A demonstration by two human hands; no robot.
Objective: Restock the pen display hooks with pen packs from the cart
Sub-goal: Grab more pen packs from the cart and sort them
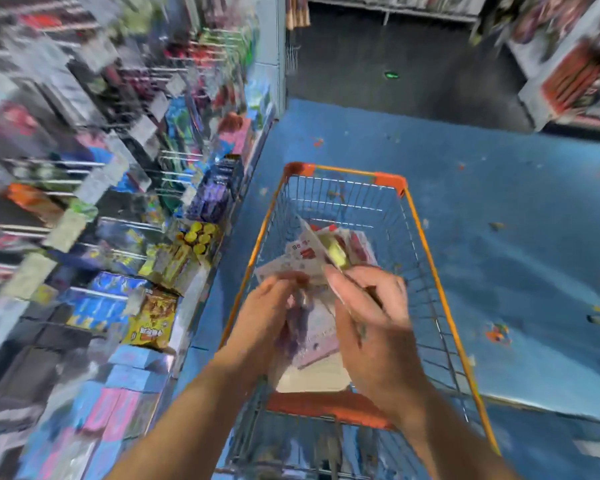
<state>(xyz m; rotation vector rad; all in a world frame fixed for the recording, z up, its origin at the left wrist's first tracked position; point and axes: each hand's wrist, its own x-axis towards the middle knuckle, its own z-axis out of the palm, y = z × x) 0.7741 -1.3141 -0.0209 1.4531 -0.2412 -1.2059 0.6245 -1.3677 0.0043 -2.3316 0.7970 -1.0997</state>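
A wire cart (426,258) with an orange rim stands in front of me on the blue floor. Both my hands are inside it, over a pile of pale pink pen packs (321,336). My left hand (267,317) grips a pack at the pile's left side, fingers curled over its edge. My right hand (371,317) pinches a fanned bunch of packs (312,251) with red print and a yellow-green part, lifted above the pile. The display hooks (84,164) fill the left side, badly blurred, with metal prongs and hanging goods.
Lower shelves on the left carry boxed stationery and a yellow packet (155,320). Blue floor (499,237) stretches to the right of the cart. Another shelf unit (575,74) stands at the far right, and a dark aisle (395,64) lies beyond.
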